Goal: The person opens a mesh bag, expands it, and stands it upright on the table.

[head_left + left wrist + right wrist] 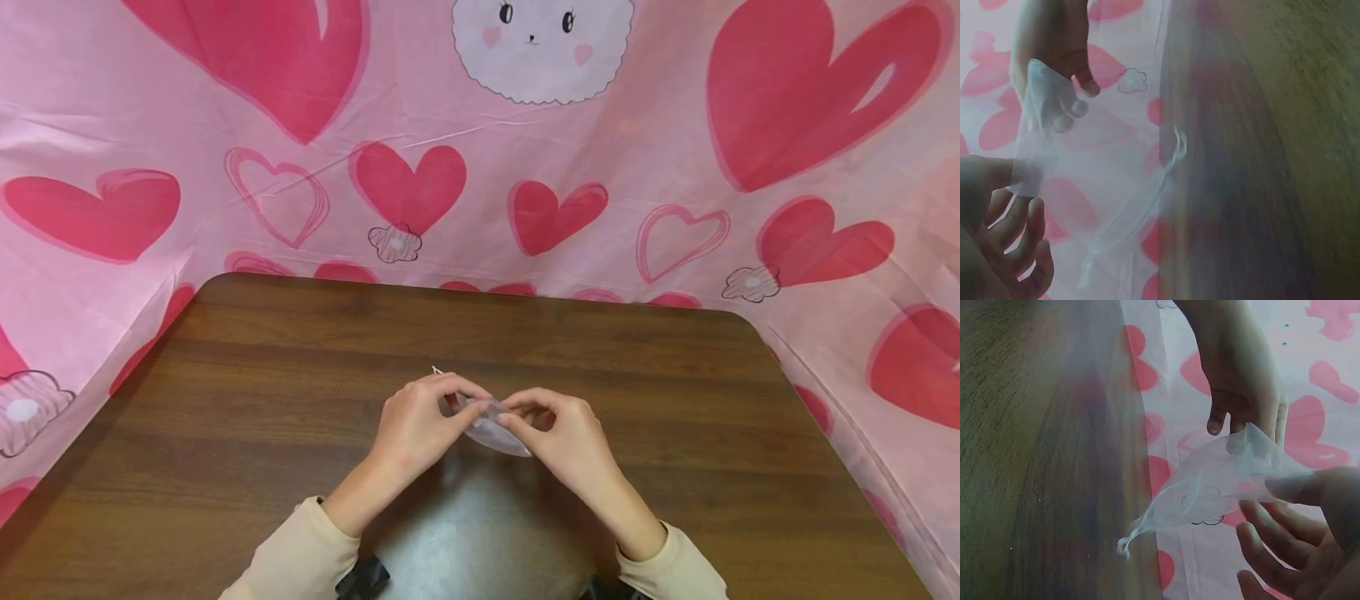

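In the head view, you held a thin, translucent bag [497, 435] just above the middle of the table [262, 392], well in from its far edge and well apart from both far corners. Your left hand [420, 417] pinched the bag between thumb and forefinger, and your right hand [573, 446] pinched it just beside that. The bag looked whitish and slack, its lower side bowed towards you. Pale sleeves [300, 546] covered your forearms, and a pink cloth [562, 133] with red hearts rose beyond the table's far edge.

In the left wrist view, the bag lay spread between your hands, so sheer that the cloth's hearts and the table's edge showed through. A white cord [1180, 147] ran along one long side in thin strands, bunched at both ends. Your left thumb lay over the film, the other fingers loosely bent.

In the right wrist view, the bag was creased and tapered to a looped end of the cord. Your right thumb pressed on the film, and your left fingertips showed hazily through it
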A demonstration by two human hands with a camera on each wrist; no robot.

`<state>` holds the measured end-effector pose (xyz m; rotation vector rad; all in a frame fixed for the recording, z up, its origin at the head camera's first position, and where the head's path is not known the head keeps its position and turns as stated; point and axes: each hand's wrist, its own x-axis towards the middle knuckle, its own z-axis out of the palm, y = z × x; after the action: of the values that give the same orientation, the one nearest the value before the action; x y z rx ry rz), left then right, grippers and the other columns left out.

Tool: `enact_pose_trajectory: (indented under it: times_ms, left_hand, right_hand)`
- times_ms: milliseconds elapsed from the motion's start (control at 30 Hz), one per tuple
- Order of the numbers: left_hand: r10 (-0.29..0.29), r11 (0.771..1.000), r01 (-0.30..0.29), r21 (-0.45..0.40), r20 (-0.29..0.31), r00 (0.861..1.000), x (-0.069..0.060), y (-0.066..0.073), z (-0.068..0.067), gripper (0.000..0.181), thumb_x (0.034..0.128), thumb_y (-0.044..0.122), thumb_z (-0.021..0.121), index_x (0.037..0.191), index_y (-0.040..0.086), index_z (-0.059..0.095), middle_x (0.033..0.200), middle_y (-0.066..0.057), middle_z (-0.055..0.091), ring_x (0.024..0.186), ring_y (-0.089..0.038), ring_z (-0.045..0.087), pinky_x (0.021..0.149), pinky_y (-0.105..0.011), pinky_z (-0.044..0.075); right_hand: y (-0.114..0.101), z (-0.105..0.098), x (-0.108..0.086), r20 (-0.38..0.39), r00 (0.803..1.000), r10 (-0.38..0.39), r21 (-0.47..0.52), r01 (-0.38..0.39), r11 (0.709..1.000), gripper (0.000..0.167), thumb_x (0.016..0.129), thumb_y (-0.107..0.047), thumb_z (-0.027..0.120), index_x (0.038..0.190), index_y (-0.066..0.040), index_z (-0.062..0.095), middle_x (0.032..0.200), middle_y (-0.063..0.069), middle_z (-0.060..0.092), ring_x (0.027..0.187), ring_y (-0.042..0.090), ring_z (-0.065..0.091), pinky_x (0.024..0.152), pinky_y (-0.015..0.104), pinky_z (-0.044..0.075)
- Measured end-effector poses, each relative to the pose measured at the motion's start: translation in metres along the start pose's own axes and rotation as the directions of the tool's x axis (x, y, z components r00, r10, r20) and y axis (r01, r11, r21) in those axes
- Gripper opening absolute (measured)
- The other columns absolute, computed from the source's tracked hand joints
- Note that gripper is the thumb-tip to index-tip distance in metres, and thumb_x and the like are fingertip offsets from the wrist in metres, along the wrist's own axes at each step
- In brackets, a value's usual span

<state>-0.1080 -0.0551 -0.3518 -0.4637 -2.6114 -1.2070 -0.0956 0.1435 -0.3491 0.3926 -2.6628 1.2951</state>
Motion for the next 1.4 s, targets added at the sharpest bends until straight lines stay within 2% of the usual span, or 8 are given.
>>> enact_pose_trajectory:
  times_ms: [167,367,467,567,767,1033,1200,1400]
  left_hand:
    - [-0.007,1.000,0.007,-0.003,-0.021,1.000,0.0005,-0.0020,-0.0018,0.014,0.0816,0.024,0.083,0.090,0.034,0.077,0.073,0.021,0.060,0.065,-0.003,0.054,0.056,-0.031,0.040]
    - [-0.006,1.000,0.006,0.001,0.070,0.998,-0.0006,-0.0057,-0.0015,0.016,0.0814,0.026,0.083,0.093,0.034,0.076,0.079,0.024,0.064,0.075,0.001,0.058,0.064,-0.030,0.044]
    - [0.006,1.000,-0.005,-0.001,0.120,0.993,-0.0014,-0.0056,-0.0016,0.016,0.0816,0.031,0.082,0.096,0.034,0.076,0.078,0.025,0.062,0.073,0.002,0.057,0.063,-0.029,0.044]
    - [0.026,1.000,-0.027,0.006,0.141,0.990,-0.0013,-0.0049,-0.0008,0.014,0.0821,0.037,0.081,0.095,0.035,0.076,0.076,0.027,0.060,0.070,0.004,0.055,0.062,-0.028,0.044]
    - [0.041,0.997,-0.047,0.056,0.113,0.993,-0.0009,-0.0038,0.0001,0.008,0.0830,0.040,0.079,0.088,0.034,0.078,0.075,0.028,0.060,0.067,0.005,0.053,0.061,-0.029,0.043]
    - [-0.005,0.998,0.002,0.056,0.050,0.999,-0.0006,-0.0041,-0.0012,0.007,0.0822,0.032,0.082,0.087,0.034,0.076,0.071,0.024,0.058,0.065,0.002,0.052,0.060,-0.030,0.042]
    - [-0.003,0.999,0.001,0.040,0.065,0.998,-0.0003,-0.0046,-0.0004,0.010,0.0831,0.030,0.081,0.088,0.034,0.074,0.078,0.024,0.060,0.070,-0.002,0.055,0.063,-0.031,0.042]
    - [0.054,0.998,-0.057,0.026,0.101,0.993,-0.0004,-0.0046,0.0009,0.017,0.0826,0.030,0.082,0.098,0.033,0.073,0.081,0.025,0.061,0.073,0.001,0.057,0.063,-0.029,0.044]
  right_hand:
    - [0.0026,0.0001,-0.0026,0.044,0.999,0.014,-0.006,-0.013,1.000,0.007,0.085,-0.013,0.078,0.091,-0.017,0.079,0.085,-0.011,0.073,0.074,0.006,0.062,0.070,0.038,0.053]
    - [0.0031,0.0002,-0.0018,0.000,1.000,-0.003,-0.004,0.003,1.000,0.008,0.082,-0.010,0.081,0.085,-0.017,0.079,0.081,-0.013,0.072,0.072,0.006,0.062,0.069,0.038,0.053]
    - [0.0030,-0.0002,-0.0013,-0.028,1.000,-0.015,-0.004,0.015,1.000,0.011,0.081,-0.008,0.082,0.082,-0.019,0.078,0.079,-0.014,0.071,0.071,0.006,0.062,0.070,0.039,0.054]
    - [0.0030,-0.0003,-0.0011,-0.042,0.999,-0.024,-0.014,0.024,1.000,0.012,0.080,-0.009,0.083,0.081,-0.020,0.077,0.078,-0.015,0.071,0.070,0.005,0.062,0.070,0.039,0.054]
    - [0.0025,0.0003,-0.0004,-0.041,0.998,-0.038,-0.016,0.037,0.999,0.011,0.080,-0.010,0.083,0.082,-0.019,0.077,0.077,-0.017,0.070,0.072,0.004,0.062,0.071,0.035,0.053]
    - [0.0018,-0.0014,-0.0023,0.017,1.000,-0.002,-0.044,0.002,0.999,0.006,0.085,-0.015,0.079,0.089,-0.019,0.079,0.084,-0.014,0.071,0.078,0.006,0.063,0.074,0.037,0.052]
    - [0.0012,-0.0019,-0.0018,-0.002,1.000,-0.005,-0.064,0.004,0.998,0.004,0.084,-0.014,0.080,0.085,-0.017,0.078,0.084,-0.012,0.072,0.079,0.008,0.064,0.075,0.042,0.053]
    - [-0.0007,-0.0013,-0.0015,-0.032,0.999,-0.017,-0.067,0.014,0.998,0.012,0.080,-0.011,0.083,0.082,-0.020,0.076,0.081,-0.013,0.071,0.076,0.009,0.064,0.074,0.043,0.053]
